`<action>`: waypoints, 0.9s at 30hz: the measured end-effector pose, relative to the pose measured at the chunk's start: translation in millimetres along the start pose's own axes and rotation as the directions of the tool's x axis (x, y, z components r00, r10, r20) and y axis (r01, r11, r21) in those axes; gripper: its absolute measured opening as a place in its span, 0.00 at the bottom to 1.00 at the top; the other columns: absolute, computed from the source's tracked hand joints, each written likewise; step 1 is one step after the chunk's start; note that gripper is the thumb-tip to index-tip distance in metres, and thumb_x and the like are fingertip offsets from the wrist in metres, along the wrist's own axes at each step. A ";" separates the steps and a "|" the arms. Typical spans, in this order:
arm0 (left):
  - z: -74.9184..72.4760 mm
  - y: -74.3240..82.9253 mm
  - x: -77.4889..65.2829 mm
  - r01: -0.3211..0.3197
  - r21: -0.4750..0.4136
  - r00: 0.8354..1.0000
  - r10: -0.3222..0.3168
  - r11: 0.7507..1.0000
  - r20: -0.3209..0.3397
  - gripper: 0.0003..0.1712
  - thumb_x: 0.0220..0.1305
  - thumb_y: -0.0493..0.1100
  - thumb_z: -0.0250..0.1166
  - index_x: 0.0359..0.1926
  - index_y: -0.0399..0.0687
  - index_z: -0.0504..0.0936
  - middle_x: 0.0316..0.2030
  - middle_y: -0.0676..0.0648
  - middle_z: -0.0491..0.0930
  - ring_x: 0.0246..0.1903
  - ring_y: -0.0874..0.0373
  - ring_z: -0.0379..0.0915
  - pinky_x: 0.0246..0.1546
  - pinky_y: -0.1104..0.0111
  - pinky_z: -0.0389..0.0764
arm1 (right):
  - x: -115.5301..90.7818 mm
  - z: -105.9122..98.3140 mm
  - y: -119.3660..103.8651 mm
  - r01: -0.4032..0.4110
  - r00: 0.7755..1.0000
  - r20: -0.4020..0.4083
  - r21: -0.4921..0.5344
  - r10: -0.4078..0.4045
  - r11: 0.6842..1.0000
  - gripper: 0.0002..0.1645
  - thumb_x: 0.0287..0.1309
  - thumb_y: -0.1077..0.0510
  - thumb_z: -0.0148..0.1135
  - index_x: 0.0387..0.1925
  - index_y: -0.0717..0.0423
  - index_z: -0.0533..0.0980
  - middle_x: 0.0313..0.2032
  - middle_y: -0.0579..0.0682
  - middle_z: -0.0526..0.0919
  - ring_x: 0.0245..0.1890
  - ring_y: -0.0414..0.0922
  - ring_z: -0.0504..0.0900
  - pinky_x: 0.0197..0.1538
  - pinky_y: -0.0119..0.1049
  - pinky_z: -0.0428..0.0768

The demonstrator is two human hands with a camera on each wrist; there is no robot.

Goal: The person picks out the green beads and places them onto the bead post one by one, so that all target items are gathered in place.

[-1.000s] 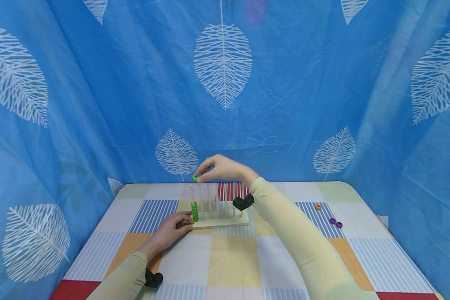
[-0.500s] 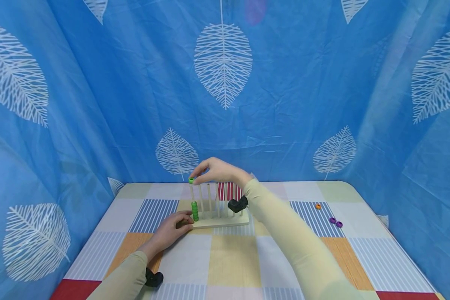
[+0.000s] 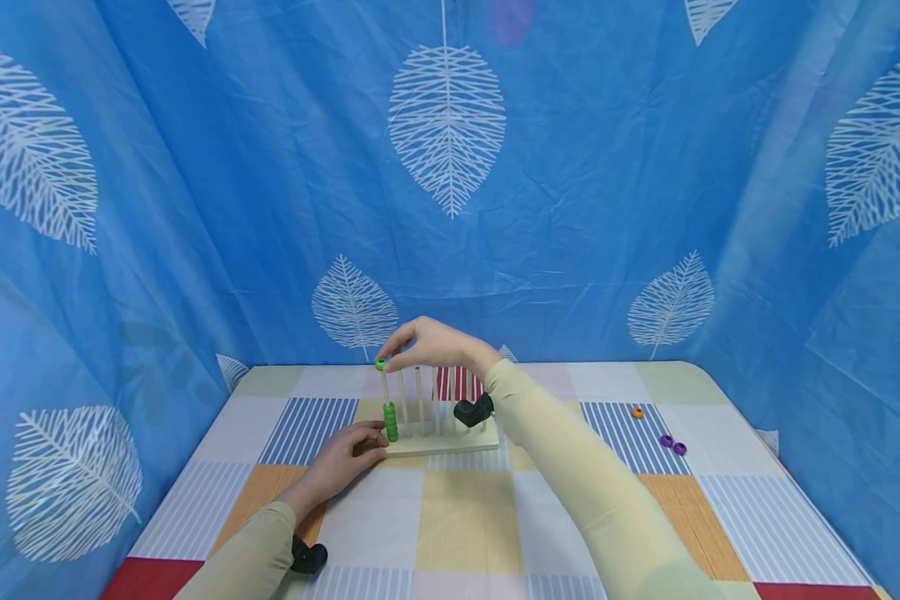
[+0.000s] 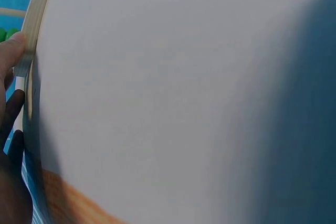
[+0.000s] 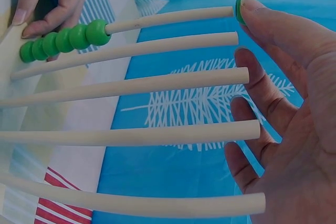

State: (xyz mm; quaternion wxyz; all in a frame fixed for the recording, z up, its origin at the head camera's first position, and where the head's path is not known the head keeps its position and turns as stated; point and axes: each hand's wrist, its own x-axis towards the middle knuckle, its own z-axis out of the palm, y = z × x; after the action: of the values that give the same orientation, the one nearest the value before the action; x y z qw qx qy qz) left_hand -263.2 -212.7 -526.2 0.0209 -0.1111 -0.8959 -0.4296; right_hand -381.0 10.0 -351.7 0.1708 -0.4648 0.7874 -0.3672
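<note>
A pale wooden bead rack (image 3: 450,445) with a row of upright pegs stands on the table. Several green beads (image 3: 391,423) are stacked low on its leftmost peg. My right hand (image 3: 441,343) pinches another green bead (image 3: 380,364) between thumb and finger at the tip of that peg. In the right wrist view, the pinched bead (image 5: 241,10) sits right at the peg's end, its far side hidden by the thumb. My left hand (image 3: 343,458) holds the left end of the rack's base, the thumb on its edge in the left wrist view.
An orange bead (image 3: 637,412) and two purple beads (image 3: 673,445) lie on the right side of the table. A patchwork-patterned cloth (image 3: 465,525) covers the table. Blue curtains (image 3: 570,208) with white leaf prints hang behind and at both sides.
My right hand has moved slightly left and down, bringing the green bead from above the second peg to the leftmost peg's tip. My left hand has stayed in place.
</note>
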 end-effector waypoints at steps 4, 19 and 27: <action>-0.2 -0.4 -0.2 -0.009 -0.004 1.000 0.009 1.000 0.001 0.04 0.67 0.44 0.71 0.41 0.60 0.87 0.64 0.46 0.77 0.67 0.42 0.69 0.68 0.44 0.67 | -0.2 -0.2 -0.5 -0.002 1.000 0.001 0.003 0.002 1.000 0.14 0.66 0.52 0.70 0.51 0.45 0.86 0.51 0.40 0.84 0.51 0.39 0.80 0.52 0.37 0.81; 0.7 -3.2 -1.2 -0.025 0.015 1.000 0.025 1.000 -0.014 0.05 0.67 0.43 0.71 0.41 0.60 0.86 0.64 0.46 0.78 0.66 0.42 0.70 0.67 0.44 0.69 | 0.2 0.3 1.8 -0.003 1.000 0.004 -0.001 0.003 1.000 0.15 0.66 0.51 0.69 0.52 0.47 0.86 0.51 0.41 0.84 0.50 0.39 0.80 0.52 0.37 0.81; 0.3 -1.9 -1.3 -0.003 0.014 1.000 0.003 1.000 -0.010 0.05 0.67 0.44 0.71 0.41 0.61 0.86 0.64 0.47 0.77 0.66 0.43 0.69 0.68 0.45 0.68 | 0.1 1.4 2.0 -0.005 1.000 0.007 0.009 0.005 1.000 0.14 0.66 0.52 0.69 0.52 0.47 0.86 0.51 0.40 0.84 0.52 0.45 0.80 0.52 0.38 0.81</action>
State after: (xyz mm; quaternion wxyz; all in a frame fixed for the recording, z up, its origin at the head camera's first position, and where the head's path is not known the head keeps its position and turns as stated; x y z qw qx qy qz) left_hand -262.4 -213.9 -528.0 0.0266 -0.1100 -0.8986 -0.4239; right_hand -381.4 9.9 -354.2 0.1765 -0.4632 0.7864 -0.3687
